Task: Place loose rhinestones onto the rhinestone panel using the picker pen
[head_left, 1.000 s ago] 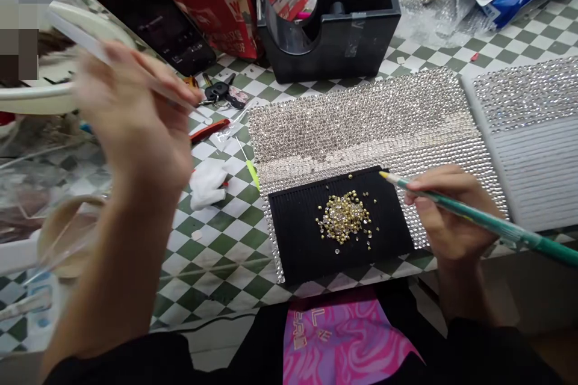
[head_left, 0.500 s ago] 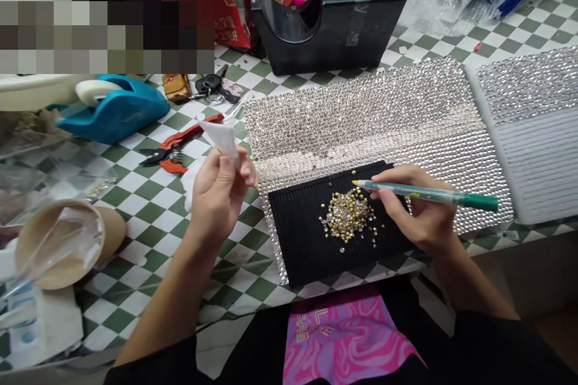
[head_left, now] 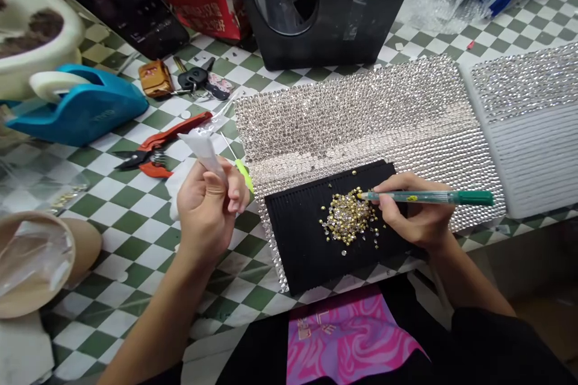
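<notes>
My right hand grips a green picker pen between thumb and fingers. Its yellow tip touches the upper right of a pile of gold and clear rhinestones. The pile lies on a black ridged tray, which rests over the lower part of a silver rhinestone sheet. To the left, my left hand is closed around a white folded plastic or paper piece, raised above the table. What lies inside that piece is hidden.
Red-handled pruning shears, a yellow-green screwdriver and keys lie left. Behind stand a blue tape dispenser and a big black dispenser. A paper cup sits at left, a white grooved board at right.
The pen's tip has moved down and right, from the tray just above the pile into the rhinestones. My left hand, still holding the white piece, has shifted slightly left; the view has turned a little.
</notes>
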The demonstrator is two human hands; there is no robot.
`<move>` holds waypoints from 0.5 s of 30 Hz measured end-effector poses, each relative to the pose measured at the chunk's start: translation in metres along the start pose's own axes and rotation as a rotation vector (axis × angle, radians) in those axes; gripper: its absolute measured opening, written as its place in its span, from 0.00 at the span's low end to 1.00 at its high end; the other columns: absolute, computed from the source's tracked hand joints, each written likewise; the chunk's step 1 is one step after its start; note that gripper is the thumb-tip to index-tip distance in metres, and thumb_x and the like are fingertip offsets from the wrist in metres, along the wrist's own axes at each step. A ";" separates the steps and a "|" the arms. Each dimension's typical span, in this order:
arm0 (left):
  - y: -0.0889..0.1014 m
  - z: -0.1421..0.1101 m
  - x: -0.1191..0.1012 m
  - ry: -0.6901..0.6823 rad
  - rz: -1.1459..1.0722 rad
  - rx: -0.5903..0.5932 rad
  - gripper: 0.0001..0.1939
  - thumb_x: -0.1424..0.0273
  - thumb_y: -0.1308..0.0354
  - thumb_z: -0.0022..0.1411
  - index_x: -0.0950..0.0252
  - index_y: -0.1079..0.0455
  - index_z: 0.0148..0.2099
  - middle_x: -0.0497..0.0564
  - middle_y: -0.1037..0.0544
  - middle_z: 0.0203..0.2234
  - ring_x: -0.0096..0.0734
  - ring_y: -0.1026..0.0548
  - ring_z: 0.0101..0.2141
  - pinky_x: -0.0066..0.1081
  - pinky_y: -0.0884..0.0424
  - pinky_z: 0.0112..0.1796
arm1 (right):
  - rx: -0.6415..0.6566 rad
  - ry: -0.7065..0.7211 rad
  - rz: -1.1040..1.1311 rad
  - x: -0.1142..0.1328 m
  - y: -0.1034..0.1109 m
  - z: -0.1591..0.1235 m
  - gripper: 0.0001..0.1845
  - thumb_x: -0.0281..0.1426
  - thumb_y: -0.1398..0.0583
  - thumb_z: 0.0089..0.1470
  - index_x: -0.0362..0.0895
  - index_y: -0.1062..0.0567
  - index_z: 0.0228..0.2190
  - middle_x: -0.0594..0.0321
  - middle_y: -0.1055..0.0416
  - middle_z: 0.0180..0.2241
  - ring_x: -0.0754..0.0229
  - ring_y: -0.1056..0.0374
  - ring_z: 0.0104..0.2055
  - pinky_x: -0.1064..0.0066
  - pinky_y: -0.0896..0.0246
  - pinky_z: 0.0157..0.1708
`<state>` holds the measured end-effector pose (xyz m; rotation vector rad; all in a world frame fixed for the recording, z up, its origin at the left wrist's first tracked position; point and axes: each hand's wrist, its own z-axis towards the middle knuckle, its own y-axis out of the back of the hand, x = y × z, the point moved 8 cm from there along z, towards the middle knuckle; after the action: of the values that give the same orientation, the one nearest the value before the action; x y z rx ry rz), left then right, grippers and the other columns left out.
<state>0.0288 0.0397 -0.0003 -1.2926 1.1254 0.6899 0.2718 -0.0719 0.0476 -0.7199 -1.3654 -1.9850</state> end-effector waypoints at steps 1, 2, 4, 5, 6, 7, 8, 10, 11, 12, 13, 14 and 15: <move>-0.001 0.000 0.000 0.002 0.006 0.001 0.12 0.59 0.41 0.57 0.63 0.33 0.35 0.41 0.39 0.15 0.11 0.42 0.13 0.18 0.51 0.14 | -0.013 -0.004 0.002 -0.001 0.001 0.000 0.04 0.24 0.39 0.49 0.44 0.26 0.29 0.67 0.27 0.25 0.68 0.31 0.24 0.76 0.38 0.22; -0.002 -0.001 -0.001 0.002 0.010 0.011 0.12 0.59 0.41 0.57 0.63 0.33 0.35 0.41 0.39 0.15 0.11 0.41 0.14 0.18 0.51 0.14 | -0.024 -0.008 0.005 -0.001 0.002 -0.001 0.04 0.24 0.39 0.49 0.44 0.26 0.29 0.67 0.27 0.25 0.68 0.31 0.24 0.76 0.38 0.21; -0.004 -0.001 -0.001 0.008 0.010 0.037 0.11 0.60 0.42 0.58 0.63 0.33 0.36 0.42 0.38 0.16 0.12 0.40 0.15 0.18 0.47 0.15 | -0.047 -0.012 0.013 -0.002 0.003 -0.001 0.04 0.24 0.39 0.49 0.44 0.27 0.28 0.67 0.28 0.25 0.68 0.31 0.23 0.75 0.39 0.20; -0.004 -0.001 0.000 0.016 0.002 0.048 0.11 0.61 0.43 0.59 0.63 0.33 0.36 0.42 0.36 0.17 0.13 0.39 0.15 0.18 0.45 0.16 | -0.056 -0.014 0.018 -0.003 0.004 -0.001 0.04 0.24 0.39 0.49 0.44 0.27 0.28 0.67 0.28 0.24 0.68 0.32 0.23 0.75 0.39 0.20; -0.005 -0.001 0.001 0.024 -0.012 0.056 0.10 0.61 0.43 0.59 0.63 0.33 0.37 0.43 0.36 0.18 0.13 0.38 0.16 0.19 0.43 0.16 | -0.067 -0.017 0.023 -0.003 0.005 -0.002 0.04 0.24 0.39 0.49 0.44 0.27 0.28 0.67 0.28 0.24 0.68 0.32 0.23 0.75 0.39 0.20; -0.005 -0.001 0.002 0.030 -0.027 0.060 0.10 0.61 0.43 0.59 0.63 0.32 0.37 0.43 0.35 0.18 0.13 0.37 0.16 0.19 0.42 0.17 | -0.080 -0.022 0.029 -0.004 0.006 -0.002 0.04 0.24 0.39 0.49 0.44 0.27 0.28 0.67 0.29 0.24 0.68 0.32 0.23 0.75 0.39 0.20; -0.004 0.000 0.003 0.033 -0.041 0.061 0.11 0.61 0.43 0.58 0.64 0.31 0.38 0.43 0.35 0.18 0.13 0.37 0.17 0.19 0.42 0.17 | -0.095 -0.027 0.036 -0.005 0.007 -0.003 0.04 0.24 0.39 0.50 0.44 0.27 0.28 0.67 0.29 0.24 0.68 0.32 0.23 0.75 0.39 0.20; -0.004 0.000 0.004 0.033 -0.056 0.065 0.14 0.59 0.43 0.58 0.64 0.30 0.40 0.42 0.36 0.17 0.13 0.39 0.16 0.19 0.44 0.16 | -0.122 -0.039 0.048 -0.006 0.009 -0.004 0.04 0.23 0.40 0.51 0.44 0.27 0.29 0.67 0.30 0.24 0.67 0.32 0.23 0.74 0.39 0.20; -0.004 0.001 0.004 0.030 -0.055 0.072 0.15 0.58 0.43 0.58 0.63 0.30 0.41 0.42 0.37 0.16 0.12 0.40 0.15 0.19 0.45 0.15 | -0.133 -0.043 0.053 -0.007 0.010 -0.005 0.04 0.23 0.40 0.51 0.44 0.27 0.29 0.67 0.30 0.24 0.67 0.33 0.23 0.74 0.39 0.20; -0.005 0.001 0.004 0.023 -0.053 0.081 0.15 0.57 0.44 0.59 0.63 0.30 0.41 0.41 0.39 0.14 0.12 0.41 0.14 0.19 0.45 0.15 | -0.137 -0.046 0.058 -0.007 0.010 -0.005 0.04 0.23 0.40 0.51 0.44 0.27 0.29 0.67 0.30 0.24 0.68 0.33 0.23 0.74 0.39 0.20; -0.005 0.001 0.004 0.020 -0.050 0.092 0.15 0.57 0.44 0.59 0.63 0.29 0.41 0.41 0.40 0.14 0.12 0.42 0.14 0.19 0.46 0.15 | -0.133 -0.046 0.061 -0.007 0.010 -0.005 0.04 0.23 0.40 0.51 0.44 0.27 0.29 0.67 0.30 0.24 0.68 0.33 0.23 0.75 0.39 0.20; -0.006 0.001 0.005 0.017 -0.048 0.100 0.15 0.56 0.45 0.59 0.63 0.29 0.39 0.41 0.41 0.13 0.12 0.42 0.14 0.19 0.46 0.15 | -0.127 -0.044 0.062 -0.007 0.010 -0.005 0.04 0.23 0.40 0.51 0.44 0.27 0.29 0.67 0.30 0.24 0.68 0.33 0.23 0.75 0.38 0.20; -0.006 0.001 0.005 0.017 -0.045 0.102 0.14 0.56 0.44 0.59 0.63 0.29 0.37 0.41 0.41 0.13 0.12 0.42 0.14 0.19 0.45 0.15 | -0.119 -0.041 0.062 -0.006 0.009 -0.004 0.04 0.23 0.40 0.51 0.44 0.27 0.29 0.67 0.30 0.24 0.68 0.32 0.23 0.75 0.38 0.20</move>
<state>0.0361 0.0385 -0.0032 -1.2351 1.1283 0.5819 0.2822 -0.0775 0.0472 -0.8515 -1.2411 -2.0253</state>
